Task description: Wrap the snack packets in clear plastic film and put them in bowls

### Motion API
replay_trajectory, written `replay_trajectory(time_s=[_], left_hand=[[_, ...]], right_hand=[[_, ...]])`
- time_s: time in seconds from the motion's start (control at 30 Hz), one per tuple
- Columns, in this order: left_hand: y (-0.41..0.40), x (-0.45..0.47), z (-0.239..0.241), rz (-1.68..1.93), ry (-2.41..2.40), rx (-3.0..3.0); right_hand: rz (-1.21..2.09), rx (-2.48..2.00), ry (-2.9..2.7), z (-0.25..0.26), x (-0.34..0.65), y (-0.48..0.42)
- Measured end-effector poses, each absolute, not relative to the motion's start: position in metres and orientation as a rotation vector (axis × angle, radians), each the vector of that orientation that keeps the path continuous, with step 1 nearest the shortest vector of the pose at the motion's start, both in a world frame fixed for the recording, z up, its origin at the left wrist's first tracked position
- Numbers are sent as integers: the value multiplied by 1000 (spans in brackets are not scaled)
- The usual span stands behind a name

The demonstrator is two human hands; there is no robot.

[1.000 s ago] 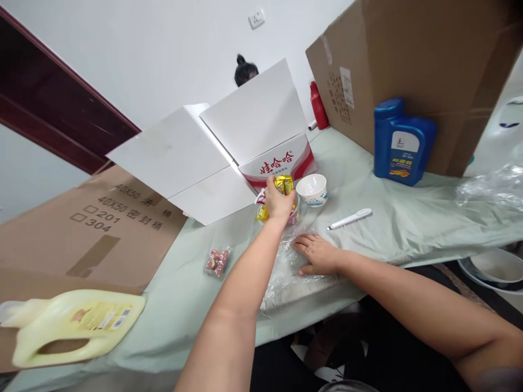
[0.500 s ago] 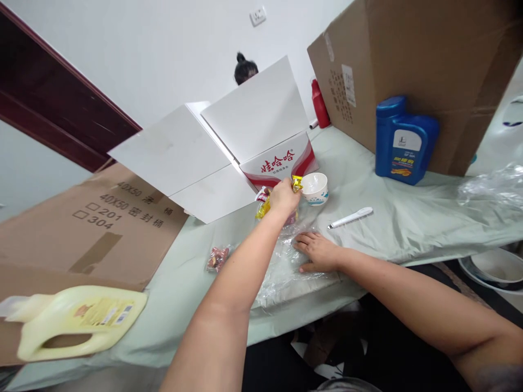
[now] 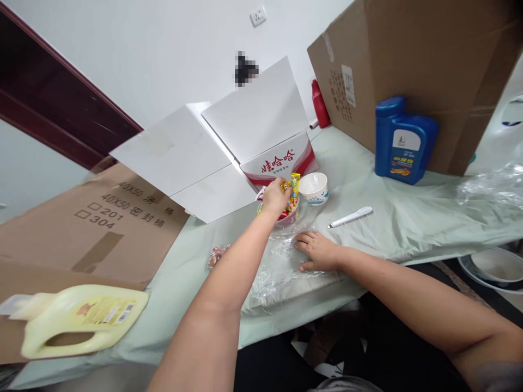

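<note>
My left hand (image 3: 276,197) is over a clear bowl (image 3: 292,219) of wrapped candies, its fingers closed on a yellow wrapped candy (image 3: 285,187). Right beside the fingertips a yellow stick-shaped packet (image 3: 295,184) stands up out of the bowl. A white paper cup (image 3: 314,189) with a blue print stands just right of the bowl. Crumpled clear plastic film (image 3: 272,267) is spread on the cloth in front. Resting flat at the film's right edge is my right hand (image 3: 317,250), fingers stretched out and holding nothing. A small packet of reddish-brown pieces (image 3: 216,256) is partly hidden by my left forearm.
Behind the bowl is an open white-and-red carton (image 3: 278,160), flaps raised. A white box cutter (image 3: 350,217) lies to the right. The blue oil jug (image 3: 404,144) stands before a large cardboard box (image 3: 433,65). At left is a yellow jug (image 3: 85,321). A person's head shows behind the carton.
My left hand has moved left from the cup's rim to above the bowl. The yellow stick packet now shows upright in the bowl. My right hand has stayed in place.
</note>
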State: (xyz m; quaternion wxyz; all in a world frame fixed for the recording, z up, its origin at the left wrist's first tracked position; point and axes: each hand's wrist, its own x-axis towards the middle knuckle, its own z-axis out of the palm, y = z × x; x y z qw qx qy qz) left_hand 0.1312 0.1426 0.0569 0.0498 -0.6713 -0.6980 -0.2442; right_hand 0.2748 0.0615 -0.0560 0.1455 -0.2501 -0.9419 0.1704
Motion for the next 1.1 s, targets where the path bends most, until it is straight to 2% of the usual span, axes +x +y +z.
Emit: replay_trajectory(time_s=[0.27, 0.67, 0.93, 1.1], left_hand=[[140, 115, 59, -756, -2226, -1933], [122, 125, 47, -457, -2109, -1995], [138, 140, 80, -401, -1776, -2080], [171, 156, 95, -41, -1694, -2429]], right_hand=[[484, -704, -2696, -58, 275, 62], [484, -726, -2721, -54, 276, 61], [467, -748, -2734, -55, 275, 62], [492, -741, -2722, -54, 277, 62]])
